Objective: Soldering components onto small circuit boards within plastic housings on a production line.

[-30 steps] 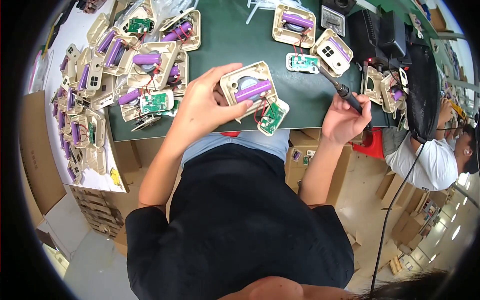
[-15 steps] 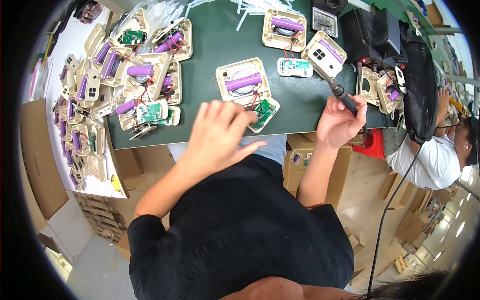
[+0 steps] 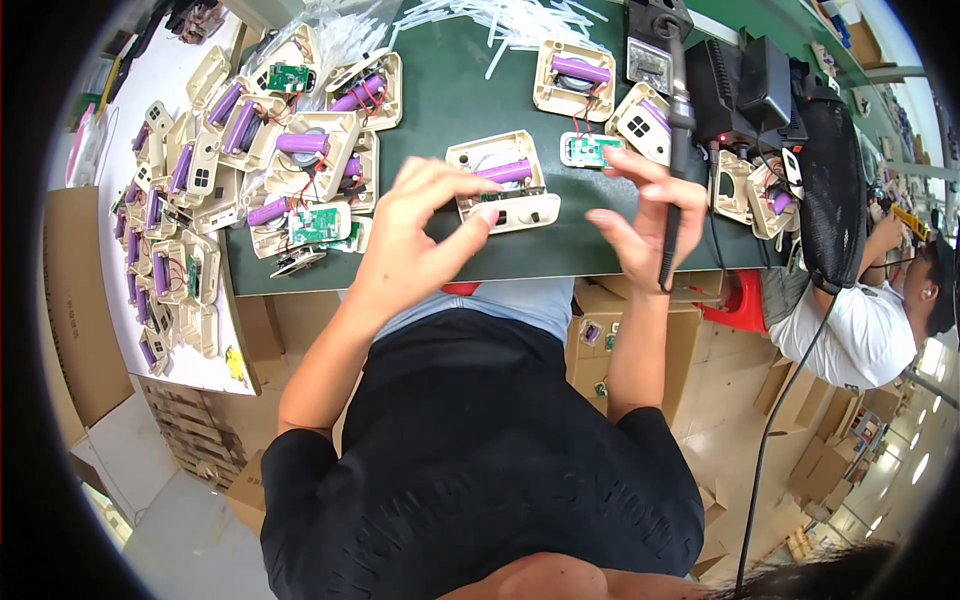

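A cream plastic casing [image 3: 460,157] lies in front of me with a purple battery cell [image 3: 505,172] inside. Its small cover [image 3: 527,212], with a green circuit board on its inner side, stands on edge along the casing's near side. The thumb and forefinger of my left hand [image 3: 415,225] pinch the cover's left end. To the right, my right hand [image 3: 655,215] holds a soldering iron [image 3: 680,130] in the crook of the hand, tip pointing away, thumb and forefinger spread toward the casing. Another opened casing [image 3: 545,95] lies beyond, its green board [image 3: 590,150] wired to it.
Many similar casings [image 3: 310,145] are piled on the left, spilling onto a white table [image 3: 220,370]. White plastic strips [image 3: 500,25] lie at the back. Black boxes [image 3: 720,95] and a black mesh bag [image 3: 838,190] stand right. A co-worker [image 3: 850,330] sits farther right.
The cover has been tipped up from lying flat, board out of sight, to standing against the casing. My left hand now pinches its end. My right hand has swung the iron more upright.
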A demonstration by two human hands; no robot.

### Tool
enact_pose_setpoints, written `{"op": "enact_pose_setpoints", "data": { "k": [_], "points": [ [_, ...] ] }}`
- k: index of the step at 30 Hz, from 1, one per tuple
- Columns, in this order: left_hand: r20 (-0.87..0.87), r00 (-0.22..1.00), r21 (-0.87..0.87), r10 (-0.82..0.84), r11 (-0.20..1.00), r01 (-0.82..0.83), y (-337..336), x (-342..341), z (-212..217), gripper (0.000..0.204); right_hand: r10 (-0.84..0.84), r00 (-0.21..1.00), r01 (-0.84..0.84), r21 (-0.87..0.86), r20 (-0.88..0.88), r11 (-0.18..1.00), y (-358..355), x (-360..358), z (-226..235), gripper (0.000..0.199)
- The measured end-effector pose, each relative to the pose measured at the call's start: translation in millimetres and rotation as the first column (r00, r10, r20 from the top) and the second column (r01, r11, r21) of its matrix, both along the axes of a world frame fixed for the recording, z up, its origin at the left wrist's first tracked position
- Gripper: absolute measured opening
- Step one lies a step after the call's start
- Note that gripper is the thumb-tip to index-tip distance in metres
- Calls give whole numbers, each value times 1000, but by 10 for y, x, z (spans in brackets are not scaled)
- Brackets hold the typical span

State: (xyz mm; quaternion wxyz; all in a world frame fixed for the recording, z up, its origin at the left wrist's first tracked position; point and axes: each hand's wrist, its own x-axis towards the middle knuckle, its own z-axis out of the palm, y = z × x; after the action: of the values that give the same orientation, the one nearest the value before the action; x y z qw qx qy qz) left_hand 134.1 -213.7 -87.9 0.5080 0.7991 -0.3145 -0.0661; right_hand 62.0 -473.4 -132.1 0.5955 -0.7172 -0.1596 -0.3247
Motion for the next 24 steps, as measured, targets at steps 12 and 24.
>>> {"op": "enact_pose_setpoints", "data": {
  "k": [12,24],
  "points": [
    [-301,953,-140,27,987,-72,-25,233,-367,21,172,979,-196,-274,-108,942,282,491,18,64],
    [-211,977,-54,33,998,-45,-51,277,-233,20,102,988,-132,-307,-113,942,304,388,25,52]
  ]
}}
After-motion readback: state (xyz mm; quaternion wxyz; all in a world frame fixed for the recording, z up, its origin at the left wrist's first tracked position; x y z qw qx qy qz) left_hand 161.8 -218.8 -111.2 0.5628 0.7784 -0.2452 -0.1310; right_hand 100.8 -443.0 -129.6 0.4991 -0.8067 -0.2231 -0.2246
